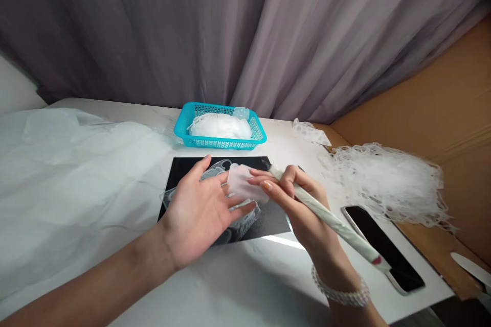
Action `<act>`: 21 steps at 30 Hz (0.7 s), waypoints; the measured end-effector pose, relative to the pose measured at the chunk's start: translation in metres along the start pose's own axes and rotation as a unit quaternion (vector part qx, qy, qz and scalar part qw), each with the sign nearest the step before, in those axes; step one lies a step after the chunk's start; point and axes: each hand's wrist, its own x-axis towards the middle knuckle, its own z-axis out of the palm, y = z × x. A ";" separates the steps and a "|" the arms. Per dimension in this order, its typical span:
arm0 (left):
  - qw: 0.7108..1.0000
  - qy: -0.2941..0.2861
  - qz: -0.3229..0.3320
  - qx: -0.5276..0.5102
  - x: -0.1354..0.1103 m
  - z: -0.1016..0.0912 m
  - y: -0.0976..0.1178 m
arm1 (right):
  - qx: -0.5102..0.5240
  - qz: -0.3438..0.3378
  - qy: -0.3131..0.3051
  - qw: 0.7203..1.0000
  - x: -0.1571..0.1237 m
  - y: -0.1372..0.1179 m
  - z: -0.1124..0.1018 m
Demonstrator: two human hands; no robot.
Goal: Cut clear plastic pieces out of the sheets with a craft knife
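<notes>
Now the left hand (pixel 199 212) has its grip spread, palm up, propping, it seems, the filmy piece (pixel 238 184) over the black mat (pixel 182 168); the right hand (pixel 309 225) pinches a pen-like tool (pixel 337 226), leaving fingertips at the piece.

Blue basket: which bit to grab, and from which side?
On the blue basket, I'd pinch the right-end rim, coming from the right and slightly above. The rim projects past the wall there, so it should offer a lip. Crinkled clear plastic lies close by the left end. The top is open over a white pile, so probably keep it level.
</notes>
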 end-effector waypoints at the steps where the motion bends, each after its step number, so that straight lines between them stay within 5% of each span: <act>1: 1.000 -0.018 -0.001 0.001 -0.001 0.000 0.000 | 0.006 -0.002 -0.010 1.000 0.000 -0.001 0.000; 6: 0.999 -0.036 0.019 -0.010 -0.002 0.000 0.004 | 0.095 -0.071 0.121 0.986 0.011 -0.005 -0.021; 11: 0.999 -0.036 0.020 -0.010 0.001 -0.003 0.003 | 0.149 -0.018 0.163 0.975 0.022 0.002 -0.042; 16: 0.988 0.072 0.114 0.076 0.008 -0.011 -0.012 | 0.175 0.005 0.175 0.969 0.024 0.011 -0.044; 19: 0.940 0.115 0.263 0.185 0.032 -0.023 0.000 | 0.189 0.014 0.210 0.959 0.026 0.013 -0.048; 21: 0.852 0.114 0.410 0.306 0.060 -0.028 0.026 | 0.196 0.023 0.223 0.955 0.028 0.015 -0.051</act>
